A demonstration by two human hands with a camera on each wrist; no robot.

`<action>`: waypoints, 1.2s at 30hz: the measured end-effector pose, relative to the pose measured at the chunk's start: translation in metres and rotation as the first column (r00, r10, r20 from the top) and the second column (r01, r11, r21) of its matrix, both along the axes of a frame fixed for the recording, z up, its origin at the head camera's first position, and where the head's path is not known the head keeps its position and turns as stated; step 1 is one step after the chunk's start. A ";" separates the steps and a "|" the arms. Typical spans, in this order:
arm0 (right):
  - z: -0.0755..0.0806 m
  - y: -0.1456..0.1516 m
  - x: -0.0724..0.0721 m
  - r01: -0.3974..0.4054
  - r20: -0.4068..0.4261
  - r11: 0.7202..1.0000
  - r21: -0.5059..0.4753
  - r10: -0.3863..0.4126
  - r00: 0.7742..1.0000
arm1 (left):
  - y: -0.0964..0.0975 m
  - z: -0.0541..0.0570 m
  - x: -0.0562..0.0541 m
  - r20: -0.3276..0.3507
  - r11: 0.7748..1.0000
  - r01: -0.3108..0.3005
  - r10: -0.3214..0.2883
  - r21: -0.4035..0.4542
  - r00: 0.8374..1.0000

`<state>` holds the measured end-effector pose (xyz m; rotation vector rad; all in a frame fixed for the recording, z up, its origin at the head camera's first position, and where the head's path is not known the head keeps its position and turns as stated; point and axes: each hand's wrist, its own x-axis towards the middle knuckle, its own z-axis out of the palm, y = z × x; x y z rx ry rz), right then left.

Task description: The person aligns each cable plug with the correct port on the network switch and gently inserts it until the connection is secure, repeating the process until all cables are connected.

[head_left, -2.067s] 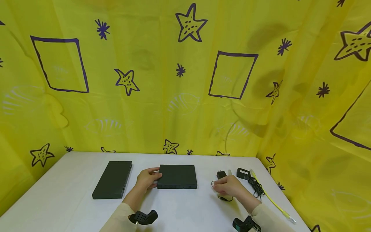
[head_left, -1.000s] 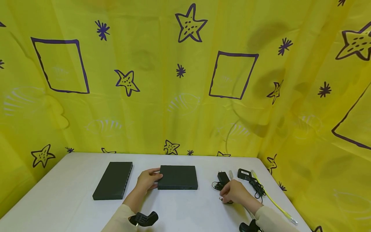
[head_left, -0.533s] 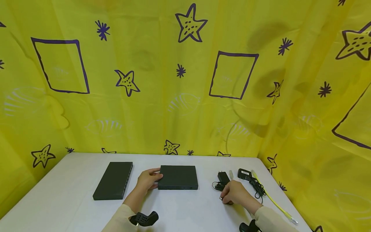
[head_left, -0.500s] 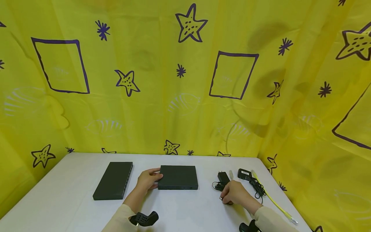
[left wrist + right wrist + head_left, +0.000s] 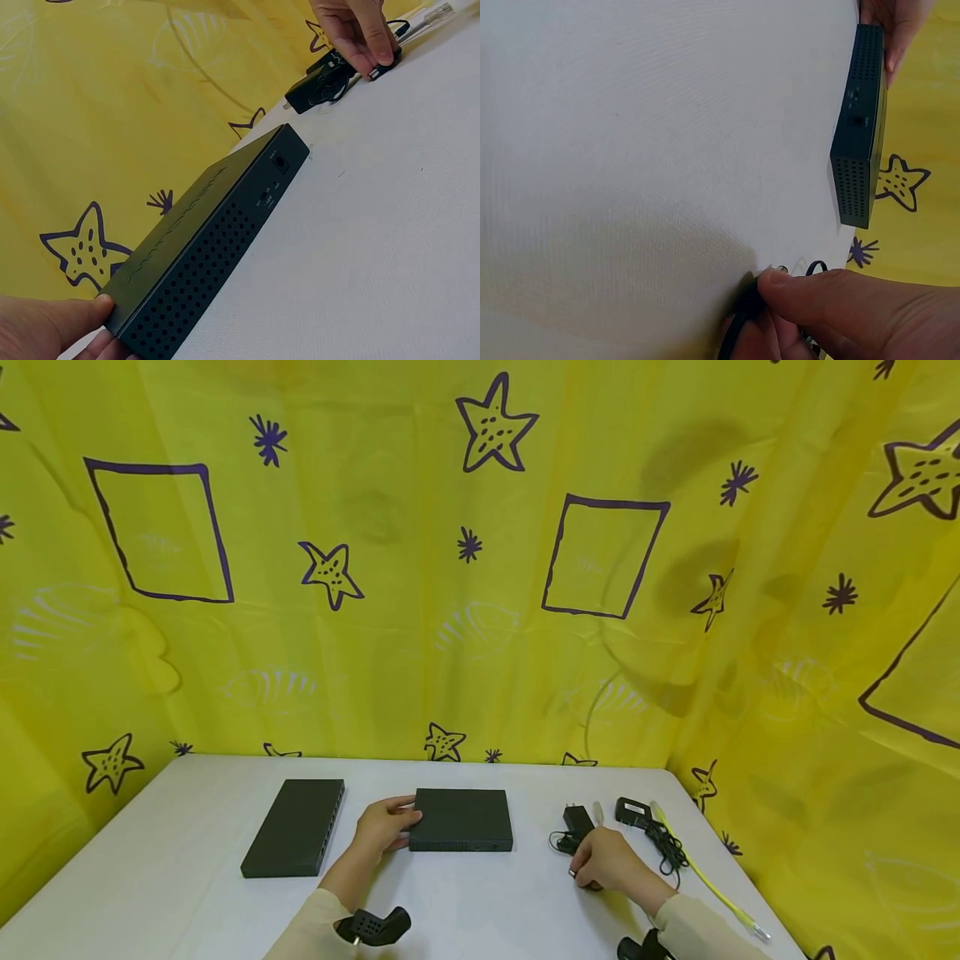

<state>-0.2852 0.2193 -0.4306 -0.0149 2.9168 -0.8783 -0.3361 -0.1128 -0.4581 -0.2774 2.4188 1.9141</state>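
Note:
My left hand (image 5: 382,828) holds the left end of a flat black network switch (image 5: 461,818), thumb on its top edge and fingers lower down. In the left wrist view, a round power socket and a small on/off switch sit near the far end of the vented side of this network switch (image 5: 214,255). My right hand (image 5: 606,858) pinches the barrel plug (image 5: 782,269) of a black cable low over the table; its metal tip sticks out past the thumb. Just behind that hand lies a black power adapter (image 5: 577,817) with coiled cable.
A second black network switch (image 5: 294,827), with ports along its right side, lies at the left. At the right are another black adapter (image 5: 632,811) with bundled cable and a yellow network cable (image 5: 708,881). Yellow curtains stand behind the white table (image 5: 480,910).
From two seconds to one second ago, my right hand moved slightly right and toward me, taking hold of the plug. Since then both hands stay nearly still; the left keeps its hold.

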 end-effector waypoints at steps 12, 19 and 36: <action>0.004 -0.011 0.000 -0.005 0.006 0.999 -0.043 0.005 1.000 | -0.001 0.000 0.000 0.006 1.000 0.001 -0.001 0.013 1.000; 0.010 -0.020 0.001 -0.028 0.003 0.998 -0.054 0.028 1.000 | 0.000 0.000 0.000 0.012 1.000 -0.001 0.001 0.013 1.000; 0.011 -0.034 -0.001 -0.112 0.053 0.986 -0.122 0.119 0.991 | -0.002 -0.001 0.000 -0.015 1.000 0.010 -0.010 0.009 1.000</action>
